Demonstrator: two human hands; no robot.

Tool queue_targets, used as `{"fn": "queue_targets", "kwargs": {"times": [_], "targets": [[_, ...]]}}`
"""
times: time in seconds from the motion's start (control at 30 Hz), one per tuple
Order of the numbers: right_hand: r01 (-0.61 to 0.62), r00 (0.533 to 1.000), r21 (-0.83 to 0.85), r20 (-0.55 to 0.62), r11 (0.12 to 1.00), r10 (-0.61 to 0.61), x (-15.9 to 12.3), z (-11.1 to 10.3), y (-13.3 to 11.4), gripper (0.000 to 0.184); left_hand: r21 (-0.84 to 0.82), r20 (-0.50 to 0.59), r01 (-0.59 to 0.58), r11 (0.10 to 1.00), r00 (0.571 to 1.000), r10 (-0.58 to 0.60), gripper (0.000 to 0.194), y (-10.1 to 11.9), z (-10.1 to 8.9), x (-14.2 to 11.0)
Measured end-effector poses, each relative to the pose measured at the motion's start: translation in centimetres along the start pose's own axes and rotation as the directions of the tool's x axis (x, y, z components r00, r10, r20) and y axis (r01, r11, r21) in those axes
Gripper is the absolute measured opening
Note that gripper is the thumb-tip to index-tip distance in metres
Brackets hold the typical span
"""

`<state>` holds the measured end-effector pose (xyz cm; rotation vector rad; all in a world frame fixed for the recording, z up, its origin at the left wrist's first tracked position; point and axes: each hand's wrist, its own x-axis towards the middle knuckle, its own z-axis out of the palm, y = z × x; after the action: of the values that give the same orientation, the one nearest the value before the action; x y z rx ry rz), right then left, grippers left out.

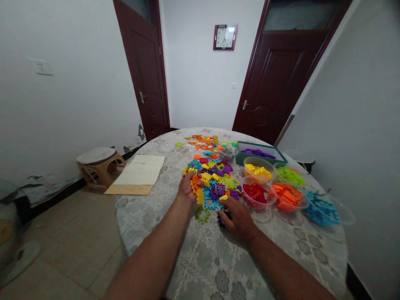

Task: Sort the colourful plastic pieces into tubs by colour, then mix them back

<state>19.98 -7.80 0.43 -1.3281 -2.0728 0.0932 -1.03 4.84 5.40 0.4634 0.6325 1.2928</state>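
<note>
My left hand [187, 187] is closed around orange interlocking plastic building pieces [196, 183], with yellow ones next to them. It is at the left side of a mixed pile of toothed, gear-edged pieces [218, 189] in purple, blue, green, yellow and red. At the pile's near right edge is my right hand [239, 218], its thumb and forefinger apart. A small yellow piece [223, 198] lies by its fingertips, and a dark purple piece [221, 218] is partly hidden beneath it. Between the hands, a green square frame piece [202, 215] lies on the cloth.
Clear tubs of yellow [258, 171], red [256, 193], orange [288, 196], green [290, 176] and blue pieces [321, 208] stand right. Behind them is a green box [261, 153] holding purple pieces. Flat orange pieces [204, 143] lie farther back; a paper pad [140, 168] lies left.
</note>
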Motion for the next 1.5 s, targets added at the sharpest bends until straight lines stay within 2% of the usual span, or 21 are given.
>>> {"fn": "queue_targets", "kwargs": {"times": [0.23,0.37,0.5,0.8,0.87,0.93,1.07,1.13,1.23,1.33,1.4,1.5], "targets": [[0.107,0.994,-0.153,0.009,0.982,-0.107,0.6,0.4,-2.0,0.046,-0.106,0.086,0.114,0.988,0.991,-0.105,0.034,-1.8,0.9,-1.5],[0.14,0.981,-0.245,-0.096,0.959,-0.168,1.0,1.2,-2.4,0.031,-0.111,0.123,0.171,0.979,0.98,-0.157,0.032,-2.2,1.0,-2.1],[0.202,0.94,-0.231,-0.225,0.952,-0.255,1.3,0.8,-2.2,0.023,-0.105,0.137,0.174,0.979,0.978,-0.159,0.03,-2.0,1.0,-2.4],[0.109,0.966,-0.157,-0.217,0.982,-0.142,1.6,-0.4,-2.8,0.019,-0.104,0.138,0.119,0.987,0.985,-0.104,0.025,-1.1,1.1,-1.9],[0.062,0.963,-0.103,-0.254,0.993,-0.086,1.7,-1.2,-2.7,0.019,-0.103,0.128,0.114,0.988,0.987,-0.101,0.024,-0.9,1.1,-1.8],[-0.031,0.952,-0.02,-0.304,0.999,0.024,1.9,-2.8,-2.4,0.018,-0.079,0.125,0.132,0.988,0.985,-0.121,0.024,-0.7,1.0,-1.8],[-0.296,0.894,0.045,-0.339,0.954,0.293,3.3,-7.7,-0.5,0.019,-0.017,0.154,0.182,0.983,0.972,-0.177,0.029,-1.0,1.1,-2.1],[-0.369,0.861,-0.028,-0.388,0.929,0.331,4.7,-10.1,1.5,0.022,-0.002,0.164,0.178,0.984,0.971,-0.176,0.032,-1.3,1.2,-2.2],[-0.447,0.813,-0.175,-0.487,0.877,0.317,7.5,-12.7,5.4,0.024,0.01,0.186,0.193,0.981,0.964,-0.191,0.036,-1.7,1.3,-2.4],[-0.554,0.767,-0.295,-0.544,0.778,0.34,9.9,-13.8,8.9,0.024,0.041,0.23,0.26,0.965,0.937,-0.263,0.038,-1.8,1.2,-2.5],[-0.59,0.741,-0.308,-0.575,0.747,0.348,10.9,-13.8,10.0,0.027,0.071,0.251,0.293,0.953,0.92,-0.301,0.04,-2.0,1.2,-2.5],[-0.509,0.76,-0.185,-0.554,0.841,0.338,11.2,-12.7,8.7,0.032,0.102,0.28,0.276,0.956,0.914,-0.294,0.041,-2.4,1.1,-2.5]]}}
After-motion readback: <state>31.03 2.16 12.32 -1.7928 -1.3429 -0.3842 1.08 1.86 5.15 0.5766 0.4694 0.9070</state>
